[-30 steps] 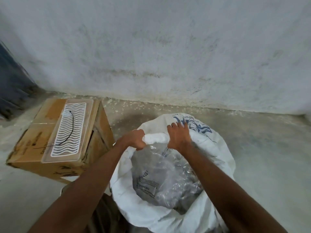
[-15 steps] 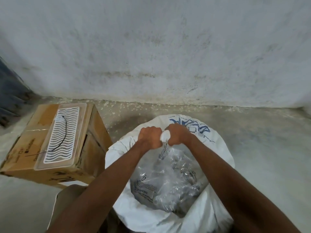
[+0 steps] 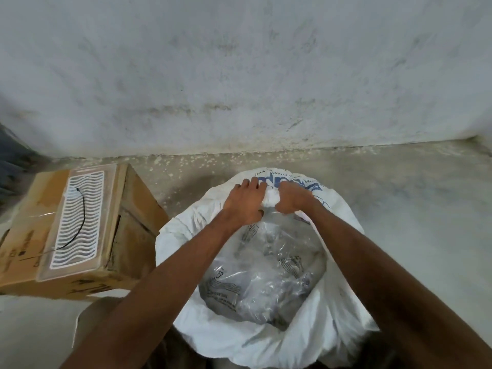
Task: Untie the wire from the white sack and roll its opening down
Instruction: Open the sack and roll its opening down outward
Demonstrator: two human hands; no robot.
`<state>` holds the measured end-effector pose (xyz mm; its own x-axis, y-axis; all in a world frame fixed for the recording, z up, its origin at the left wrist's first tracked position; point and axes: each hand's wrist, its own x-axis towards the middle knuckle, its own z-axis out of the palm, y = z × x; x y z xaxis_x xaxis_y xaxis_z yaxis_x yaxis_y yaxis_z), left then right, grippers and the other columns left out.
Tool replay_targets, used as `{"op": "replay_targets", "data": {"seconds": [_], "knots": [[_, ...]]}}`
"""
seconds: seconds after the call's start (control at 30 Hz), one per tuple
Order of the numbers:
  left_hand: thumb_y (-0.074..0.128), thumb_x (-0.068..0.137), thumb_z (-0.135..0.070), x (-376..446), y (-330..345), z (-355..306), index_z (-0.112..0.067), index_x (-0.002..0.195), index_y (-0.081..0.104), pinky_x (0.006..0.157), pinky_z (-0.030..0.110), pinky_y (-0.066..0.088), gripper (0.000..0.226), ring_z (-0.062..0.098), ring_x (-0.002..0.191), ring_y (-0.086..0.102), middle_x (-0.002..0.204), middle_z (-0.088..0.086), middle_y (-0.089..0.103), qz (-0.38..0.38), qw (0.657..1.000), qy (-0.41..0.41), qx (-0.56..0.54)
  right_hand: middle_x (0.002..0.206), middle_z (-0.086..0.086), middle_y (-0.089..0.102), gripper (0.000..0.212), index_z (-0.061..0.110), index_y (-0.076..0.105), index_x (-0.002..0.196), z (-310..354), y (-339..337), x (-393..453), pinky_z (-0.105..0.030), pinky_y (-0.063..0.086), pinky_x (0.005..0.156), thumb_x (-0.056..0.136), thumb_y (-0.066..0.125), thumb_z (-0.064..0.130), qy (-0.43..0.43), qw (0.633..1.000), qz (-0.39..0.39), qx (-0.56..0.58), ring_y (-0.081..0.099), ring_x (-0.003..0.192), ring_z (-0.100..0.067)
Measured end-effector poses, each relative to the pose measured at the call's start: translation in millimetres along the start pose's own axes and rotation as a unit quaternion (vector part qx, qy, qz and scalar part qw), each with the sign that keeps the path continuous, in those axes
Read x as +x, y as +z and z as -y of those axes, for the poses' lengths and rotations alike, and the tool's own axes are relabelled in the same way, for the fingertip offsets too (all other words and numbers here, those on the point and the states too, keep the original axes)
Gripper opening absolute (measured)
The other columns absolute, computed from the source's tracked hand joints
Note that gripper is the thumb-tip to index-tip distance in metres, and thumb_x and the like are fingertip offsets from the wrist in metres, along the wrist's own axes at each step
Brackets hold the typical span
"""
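1. Both hands meet at the far edge of the white sack's (image 3: 306, 339) mouth, where a bunched roll of white cloth (image 3: 272, 197) shows between them.
2. The left hand (image 3: 246, 202) lies knuckles up over the rim, fingers spread forward across the rolled edge and thumb tucked under on the near side; its grip closes on the roll.
3. The right hand (image 3: 292, 199) is curled into a tight fist, its grip clamped on the same roll, wrist bent and knuckles turned toward the left hand.
4. The two hands sit just beside each other, with only the small white bunch visible between them.
5. Both forearms reach in from the bottom of the view and converge over the open sack, the left from the lower left, the right from the lower right.
6. The sack stands on the concrete floor (image 3: 412, 209) near the wall (image 3: 239, 75), its mouth wide open, blue print on the far outer side.
7. Inside lies crumpled clear plastic (image 3: 266, 275) with dark print.
8. Left of the sack stands a cardboard box (image 3: 133, 235); on its top rests a clear tray with white wavy lines (image 3: 77, 222).
9. A thin black wire (image 3: 82, 219) lies curved across that tray, well apart from the sack.
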<state>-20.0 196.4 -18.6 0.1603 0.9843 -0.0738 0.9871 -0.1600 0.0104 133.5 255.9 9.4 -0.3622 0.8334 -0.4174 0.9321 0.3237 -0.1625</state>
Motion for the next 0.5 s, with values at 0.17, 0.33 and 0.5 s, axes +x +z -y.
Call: {"op": "replay_targets", "data": {"seconds": [0.17,0.33,0.5], "knots": [[0.055,0.081,-0.042,14.1,8.5,1.0,-0.021,0.124,0.058,0.079,0.04,0.052,0.048,0.03,0.1,0.066,0.112,0.004,0.069,0.034,0.992,-0.006,-0.124,0.121,-0.006,0.065,0.063,0.016,0.057,0.129,-7.8,5.2,-10.7,-0.038,0.054,0.089,0.073,0.078,0.036,-0.004,0.994,-0.073,-0.075,0.064,0.11,-0.026],[0.046,0.084,-0.039,43.0,-6.2,12.9,-0.018,0.107,0.064,0.089,0.04,0.05,0.035,0.03,0.102,0.062,0.122,0.012,0.067,0.206,0.969,-0.047,-0.126,0.127,-0.011,0.051,0.081,0.012,0.043,0.133,-21.9,39.8,-43.5,-0.043,0.046,0.087,0.068,0.082,0.042,0.129,0.968,-0.152,-0.154,0.057,0.11,-0.032],[0.078,0.077,-0.033,55.0,-11.1,-4.8,-0.009,0.147,0.036,0.1,0.042,0.048,0.086,0.033,0.126,0.052,0.147,0.013,0.048,0.228,0.973,0.021,-0.027,0.104,-0.006,0.066,0.038,0.013,0.059,0.11,-55.0,40.2,-48.6,-0.031,0.046,0.071,0.079,0.071,0.03,0.103,0.989,-0.108,0.013,0.067,0.095,-0.027]]}}
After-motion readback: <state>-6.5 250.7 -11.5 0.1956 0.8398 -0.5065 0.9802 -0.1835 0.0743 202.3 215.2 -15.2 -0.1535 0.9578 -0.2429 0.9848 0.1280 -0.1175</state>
